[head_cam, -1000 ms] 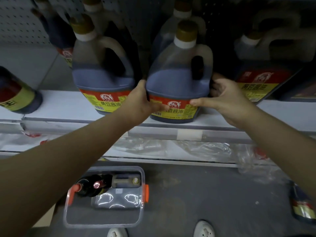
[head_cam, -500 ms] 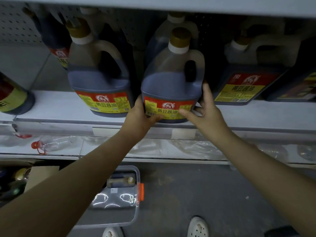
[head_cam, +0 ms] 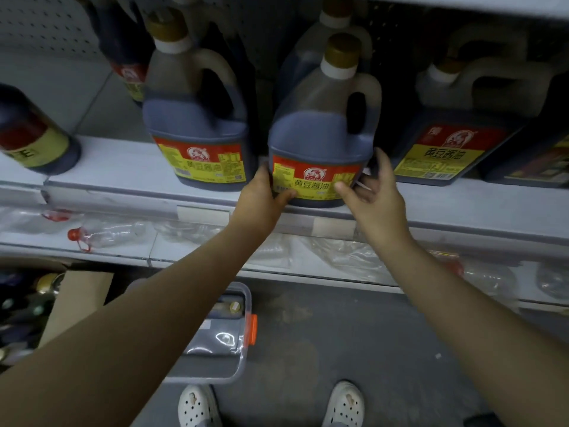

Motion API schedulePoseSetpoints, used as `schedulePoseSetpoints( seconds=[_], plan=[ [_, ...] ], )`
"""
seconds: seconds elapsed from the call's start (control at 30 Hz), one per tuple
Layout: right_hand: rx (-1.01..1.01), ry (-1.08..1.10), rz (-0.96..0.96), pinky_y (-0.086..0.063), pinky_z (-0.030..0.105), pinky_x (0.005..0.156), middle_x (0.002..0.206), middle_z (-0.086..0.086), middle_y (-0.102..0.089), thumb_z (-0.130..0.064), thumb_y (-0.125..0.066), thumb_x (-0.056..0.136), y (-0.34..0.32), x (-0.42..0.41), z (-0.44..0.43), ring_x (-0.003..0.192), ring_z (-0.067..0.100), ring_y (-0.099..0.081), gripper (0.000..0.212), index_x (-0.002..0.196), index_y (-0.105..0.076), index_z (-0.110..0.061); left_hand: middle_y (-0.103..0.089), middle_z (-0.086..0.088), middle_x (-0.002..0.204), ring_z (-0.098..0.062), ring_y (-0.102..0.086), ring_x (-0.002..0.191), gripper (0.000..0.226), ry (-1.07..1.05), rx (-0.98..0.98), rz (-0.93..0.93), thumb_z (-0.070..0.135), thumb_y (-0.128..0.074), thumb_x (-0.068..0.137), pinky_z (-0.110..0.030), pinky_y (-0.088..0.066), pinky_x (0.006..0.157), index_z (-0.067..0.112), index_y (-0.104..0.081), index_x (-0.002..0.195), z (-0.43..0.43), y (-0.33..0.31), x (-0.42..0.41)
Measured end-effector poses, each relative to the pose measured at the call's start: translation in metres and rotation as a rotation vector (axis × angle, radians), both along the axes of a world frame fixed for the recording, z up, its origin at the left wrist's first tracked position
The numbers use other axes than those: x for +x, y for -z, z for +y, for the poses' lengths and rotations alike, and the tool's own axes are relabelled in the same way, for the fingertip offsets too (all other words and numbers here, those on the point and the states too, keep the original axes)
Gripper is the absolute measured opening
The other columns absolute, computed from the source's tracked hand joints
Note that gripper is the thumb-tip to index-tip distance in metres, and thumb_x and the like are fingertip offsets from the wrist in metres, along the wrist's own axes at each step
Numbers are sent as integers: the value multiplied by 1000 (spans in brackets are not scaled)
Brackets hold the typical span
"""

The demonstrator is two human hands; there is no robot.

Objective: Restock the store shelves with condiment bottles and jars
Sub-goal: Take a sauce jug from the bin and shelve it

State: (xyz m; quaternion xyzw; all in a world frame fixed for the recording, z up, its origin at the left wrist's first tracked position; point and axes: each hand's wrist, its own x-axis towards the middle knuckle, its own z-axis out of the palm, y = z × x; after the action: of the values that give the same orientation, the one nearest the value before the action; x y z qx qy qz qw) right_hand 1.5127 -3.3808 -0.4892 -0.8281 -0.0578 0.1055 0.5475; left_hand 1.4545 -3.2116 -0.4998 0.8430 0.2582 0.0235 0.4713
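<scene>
Hands grip a soy sauce jug at the shelf front edge: left hand wraps its label corner, right hand loosely spread beside it. Overhanging, it could tip off.

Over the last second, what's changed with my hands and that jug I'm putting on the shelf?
The right hand slid from the handle side of the soy sauce jug down to its lower right corner, fingers now open and loosening. The left hand still grips the lower left corner at the label. The jug stays upright at the shelf front edge, and its neighbour jug has not moved.
</scene>
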Motion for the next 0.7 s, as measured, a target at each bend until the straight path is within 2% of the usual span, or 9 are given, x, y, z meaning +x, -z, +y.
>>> schedulePoseSetpoints(
  seconds=[0.13, 0.2, 0.27, 0.3, 0.37, 0.43, 0.57, 0.63, 0.7],
  plan=[
    [126, 225, -196, -48, 27, 99, 110, 1, -68, -14, -65, 90, 12, -54, 2, 106, 8, -63, 26, 114, -56, -19, -52, -5, 140, -16, -48, 129, 57, -97, -161, -63, 29, -63, 91, -36, -43, 105, 24, -41, 143, 2, 7, -53],
    [228, 199, -127, -48, 18, 92, 106, 3, -68, -9, -59, 93, 17, -79, 7, 101, 6, -64, 14, 106, -60, -15, -56, 1, 134, -8, -51, 125, 47, -167, -245, -111, 26, -62, 92, -21, -43, 102, 25, -49, 138, 7, 9, -90],
    [264, 111, -12, -47, 20, 92, 103, 2, -70, -8, -55, 96, 22, -102, 11, 100, 5, -64, 13, 103, -64, -12, -61, 8, 124, 1, -55, 117, 36, -236, -321, -100, 25, -60, 94, -7, -42, 94, 24, -57, 130, 16, 10, -125],
    [271, 45, 66, -48, 25, 94, 103, 0, -71, -8, -54, 96, 25, -113, 14, 101, 6, -65, 15, 102, -66, -14, -63, 10, 121, 2, -56, 114, 31, -277, -390, -78, 26, -58, 94, -10, -43, 96, 24, -60, 126, 23, 13, -142],
    [282, -85, 263, -48, 32, 98, 103, -1, -72, -10, -55, 96, 34, -131, 26, 104, 9, -66, 16, 102, -67, -18, -66, 7, 121, -6, -58, 117, 25, -396, -570, -39, 29, -55, 96, -28, -43, 104, 23, -64, 118, 38, 23, -177],
    [277, -174, 442, -46, 30, 98, 107, 0, -73, -21, -61, 92, 40, -144, 38, 108, 10, -65, 15, 104, -68, -20, -68, 3, 121, -14, -59, 118, 21, -519, -723, -6, 33, -53, 95, -38, -41, 107, 25, -67, 108, 51, 35, -209],
    [263, -275, 684, -43, 18, 87, 115, -2, -71, -45, -67, 71, 46, -165, 75, 111, 4, -62, 43, 107, -69, -23, -68, -3, 120, -19, -63, 114, 52, -654, -808, 44, 47, -55, 85, -42, -42, 106, 17, -59, 127, 81, 62, -266],
    [239, -312, 752, -44, 17, 87, 118, -1, -69, -38, -59, 87, 52, -176, 95, 113, 5, -62, 31, 111, -67, -21, -69, 0, 119, -15, -65, 110, 66, -726, -792, 35, 50, -56, 86, -35, -46, 97, 16, -44, 141, 96, 73, -289],
    [188, -375, 793, -44, 17, 90, 121, -1, -67, -26, -44, 100, 63, -186, 115, 113, 6, -61, 28, 119, -63, -17, -68, 1, 120, -15, -63, 112, 75, -770, -777, 38, 56, -58, 85, -33, -45, 93, 16, -39, 145, 110, 82, -307]
  ],
)
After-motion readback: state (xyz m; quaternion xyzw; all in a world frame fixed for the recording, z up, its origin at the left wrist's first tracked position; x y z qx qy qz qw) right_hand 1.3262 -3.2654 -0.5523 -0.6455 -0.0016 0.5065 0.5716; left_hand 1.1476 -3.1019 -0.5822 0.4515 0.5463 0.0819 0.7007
